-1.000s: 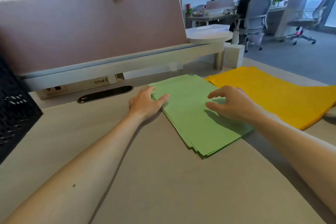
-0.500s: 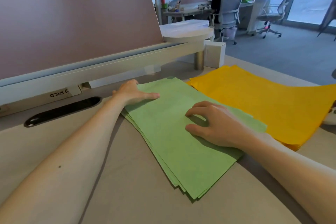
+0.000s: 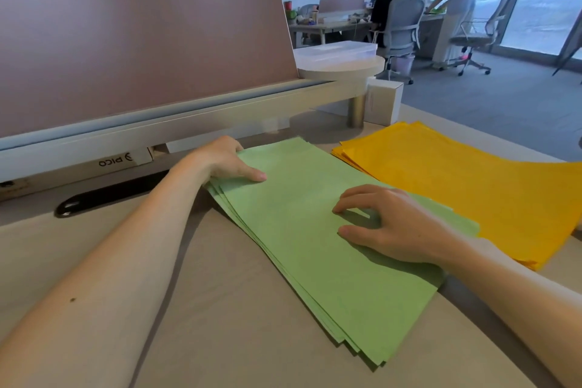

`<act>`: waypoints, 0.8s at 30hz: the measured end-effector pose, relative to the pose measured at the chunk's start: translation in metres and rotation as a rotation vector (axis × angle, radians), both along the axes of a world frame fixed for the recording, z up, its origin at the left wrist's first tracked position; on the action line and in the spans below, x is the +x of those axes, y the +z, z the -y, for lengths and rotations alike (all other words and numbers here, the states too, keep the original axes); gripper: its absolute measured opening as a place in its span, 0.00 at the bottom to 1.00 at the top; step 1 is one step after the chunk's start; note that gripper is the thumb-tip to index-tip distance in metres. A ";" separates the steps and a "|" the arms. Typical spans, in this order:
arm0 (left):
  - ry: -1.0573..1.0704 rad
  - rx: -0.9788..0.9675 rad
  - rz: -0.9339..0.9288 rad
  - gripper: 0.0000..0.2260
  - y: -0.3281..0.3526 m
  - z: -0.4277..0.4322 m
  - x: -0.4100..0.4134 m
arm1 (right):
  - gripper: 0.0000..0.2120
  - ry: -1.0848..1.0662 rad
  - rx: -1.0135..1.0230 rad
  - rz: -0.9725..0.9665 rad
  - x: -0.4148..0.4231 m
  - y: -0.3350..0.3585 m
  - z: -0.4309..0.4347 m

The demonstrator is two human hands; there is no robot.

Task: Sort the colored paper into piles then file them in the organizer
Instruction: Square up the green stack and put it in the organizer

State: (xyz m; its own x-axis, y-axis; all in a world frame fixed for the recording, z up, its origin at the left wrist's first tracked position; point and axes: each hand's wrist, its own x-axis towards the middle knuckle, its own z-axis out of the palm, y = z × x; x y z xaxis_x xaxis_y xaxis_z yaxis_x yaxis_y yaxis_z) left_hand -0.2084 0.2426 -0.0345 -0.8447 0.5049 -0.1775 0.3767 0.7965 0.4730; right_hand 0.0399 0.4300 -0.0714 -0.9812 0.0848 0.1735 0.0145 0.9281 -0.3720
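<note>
Fingers (image 3: pixel 362 196) of right hand (image 3: pixel 404 227) arched, pressing one green pile (image 3: pixel 315 264); left hand (image 3: pixel 225 161) pinches its corner; one yellow pile (image 3: pixel 456 186) beside

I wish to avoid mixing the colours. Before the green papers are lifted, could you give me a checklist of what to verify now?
1. Green stack edges squared: not ok, the sheets are fanned along the left and near edges.
2. Left hand holds the far corner: ok, thumb lies on top.
3. Right hand steadies the stack: ok, fingertips touch the top sheet.
4. Green apart from the yellow stack: cannot tell, their edges meet beside the right hand.
5. Organizer in sight: not ok, this view does not show it.
</note>
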 end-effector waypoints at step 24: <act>-0.047 0.518 0.619 0.43 -0.010 0.062 0.008 | 0.14 0.224 -0.066 0.068 0.003 0.004 -0.002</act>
